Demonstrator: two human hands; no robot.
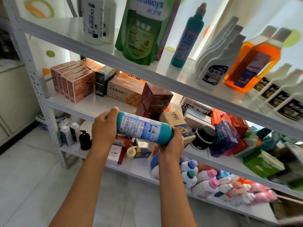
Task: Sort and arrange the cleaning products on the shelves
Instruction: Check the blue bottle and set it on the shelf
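I hold a teal bottle [144, 127] with a blue and white label sideways in front of the second shelf. My left hand [104, 126] grips its left end and my right hand [172, 145] grips its right end. On the top shelf [91, 46] a matching teal bottle [186, 36] stands upright beside a green refill pouch [142, 30]. White bottles [94, 20] stand at the left of that shelf. At its right are white spray-type bottles [216, 59] and an orange liquid bottle [250, 63].
The second shelf [68, 104] holds red cartons [77, 84], a biscuit box [124, 90] and other boxes. Lower shelves carry small bottles [68, 133], a black pump bottle [84, 140] and pink-capped bottles [211, 182] lying down. Tiled floor [32, 177] lies at the left.
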